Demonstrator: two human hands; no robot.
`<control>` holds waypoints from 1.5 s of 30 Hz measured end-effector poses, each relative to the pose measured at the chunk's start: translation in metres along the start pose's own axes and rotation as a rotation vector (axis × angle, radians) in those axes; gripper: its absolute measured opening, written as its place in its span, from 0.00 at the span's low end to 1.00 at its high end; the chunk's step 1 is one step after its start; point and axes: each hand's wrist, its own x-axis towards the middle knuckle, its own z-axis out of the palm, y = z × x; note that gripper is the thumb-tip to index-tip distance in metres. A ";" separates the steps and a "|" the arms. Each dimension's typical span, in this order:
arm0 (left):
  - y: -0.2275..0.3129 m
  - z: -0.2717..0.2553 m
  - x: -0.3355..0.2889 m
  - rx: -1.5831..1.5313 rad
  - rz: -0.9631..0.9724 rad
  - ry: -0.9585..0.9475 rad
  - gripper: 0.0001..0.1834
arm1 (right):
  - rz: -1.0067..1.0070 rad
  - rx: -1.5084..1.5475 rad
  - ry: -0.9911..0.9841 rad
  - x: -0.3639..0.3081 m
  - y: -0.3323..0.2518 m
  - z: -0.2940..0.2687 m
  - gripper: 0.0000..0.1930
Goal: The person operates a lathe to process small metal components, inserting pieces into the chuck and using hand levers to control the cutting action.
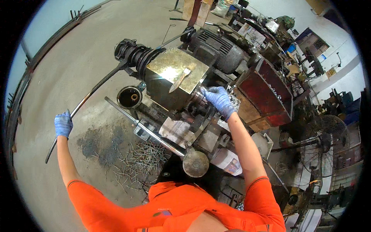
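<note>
My left hand (63, 124), in a blue knit glove, is wrapped round a long dark metal lever (94, 89). The lever slants up to the pulley end (133, 56) of a greasy machine. My right hand (219, 99), gloved the same way, is at the round metal spindle (199, 97) on the machine's near side. Its fingers are bent together there; what they pinch is hidden. Between the hands stands the machine's boxy housing (164, 89), with a flat paintbrush (180, 80) lying on top. A round cup of dark oil (120, 101) sits left of the housing.
A second steel bar (154, 136) angles toward a round metal disc (196, 164) near my body. Thin metal rods (141, 160) and dark shavings (102, 145) litter the floor. Behind are a motor (220, 50) and red metal bin (266, 89); a fan (326, 143) stands right.
</note>
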 end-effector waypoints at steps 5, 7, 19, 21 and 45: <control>0.023 -0.023 0.014 -0.072 -0.229 -0.179 0.15 | -0.079 0.016 -0.126 0.001 0.010 -0.015 0.22; 0.031 -0.034 0.016 -0.210 -0.392 -0.251 0.14 | -0.285 -0.085 0.047 -0.022 -0.003 -0.030 0.20; 0.258 -0.271 0.104 -1.167 0.015 0.291 0.30 | -0.162 0.177 0.310 -0.180 0.096 -0.109 0.09; 0.284 -0.270 0.118 -1.046 0.108 0.400 0.31 | -0.142 0.173 0.340 -0.215 0.121 -0.113 0.09; 0.406 -0.287 0.080 -0.980 0.586 0.375 0.17 | 0.212 0.539 0.481 -0.340 0.225 -0.092 0.13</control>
